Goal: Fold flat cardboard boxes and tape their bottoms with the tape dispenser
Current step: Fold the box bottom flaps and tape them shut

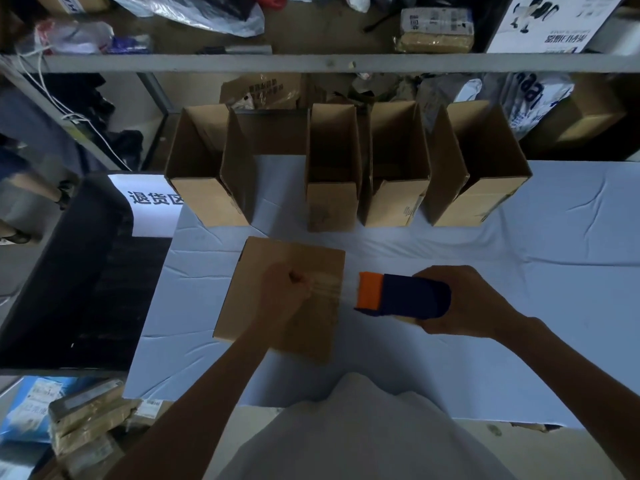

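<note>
A brown cardboard box (256,271) stands bottom-up on the white-covered table (519,271) in front of me. My left hand (285,289) rests on its upper face as a closed fist, pressing the end of a strip of clear tape (329,289). The strip runs right across the box toward the tape dispenser (405,295), which is dark blue with an orange front. My right hand (464,301) grips the dispenser just past the box's right edge, a little above the table.
Several folded boxes stand open-topped in a row at the table's far edge (204,168) (332,168) (398,168) (481,164). A cluttered metal shelf (311,62) rises behind them. A black bin (86,271) sits left of the table, and taped parcels (86,420) lie at lower left.
</note>
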`<state>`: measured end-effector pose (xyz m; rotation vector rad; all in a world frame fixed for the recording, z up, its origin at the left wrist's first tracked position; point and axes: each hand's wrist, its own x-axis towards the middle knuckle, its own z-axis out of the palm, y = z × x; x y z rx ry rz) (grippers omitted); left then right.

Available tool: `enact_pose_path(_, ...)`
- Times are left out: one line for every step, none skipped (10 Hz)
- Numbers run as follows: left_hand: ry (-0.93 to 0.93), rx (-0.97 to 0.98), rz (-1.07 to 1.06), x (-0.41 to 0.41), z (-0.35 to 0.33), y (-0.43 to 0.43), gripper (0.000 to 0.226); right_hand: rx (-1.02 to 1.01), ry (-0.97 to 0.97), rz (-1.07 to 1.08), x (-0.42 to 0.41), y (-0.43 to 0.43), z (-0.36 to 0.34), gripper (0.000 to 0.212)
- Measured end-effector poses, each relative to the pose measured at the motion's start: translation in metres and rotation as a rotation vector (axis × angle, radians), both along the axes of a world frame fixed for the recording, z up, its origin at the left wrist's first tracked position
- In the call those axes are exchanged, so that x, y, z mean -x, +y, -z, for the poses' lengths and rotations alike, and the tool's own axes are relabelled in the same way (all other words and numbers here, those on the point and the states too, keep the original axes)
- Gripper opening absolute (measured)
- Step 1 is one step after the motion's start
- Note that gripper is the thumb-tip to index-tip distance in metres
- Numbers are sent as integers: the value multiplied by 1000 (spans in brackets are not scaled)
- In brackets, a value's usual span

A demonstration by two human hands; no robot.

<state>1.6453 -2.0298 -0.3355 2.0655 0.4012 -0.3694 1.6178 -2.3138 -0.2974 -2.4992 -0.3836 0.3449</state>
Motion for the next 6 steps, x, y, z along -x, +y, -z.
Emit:
enact_pose_path(10,-33,20,6,3,2,17,4,28,2,7,-4,2,55)
enact_pose_path(-62,-43,62,19,10,1,15,3,67,-3,17,-8,5,57)
enact_pose_path(-75,-125,65,26,6,-2,17,44,72,-14,23,-9,11,58)
enact_pose_path(-82,-240,29,31,-4,-8,21,46,62,2,24,-6,17,56)
enact_pose_path(-50,-291,-37,35,-8,-6,21,35,67,0,26,-1,20,54)
enact_pose_path(-86,-346,-16,37,-10,-4,21,42,68,-9,26,2,22,54)
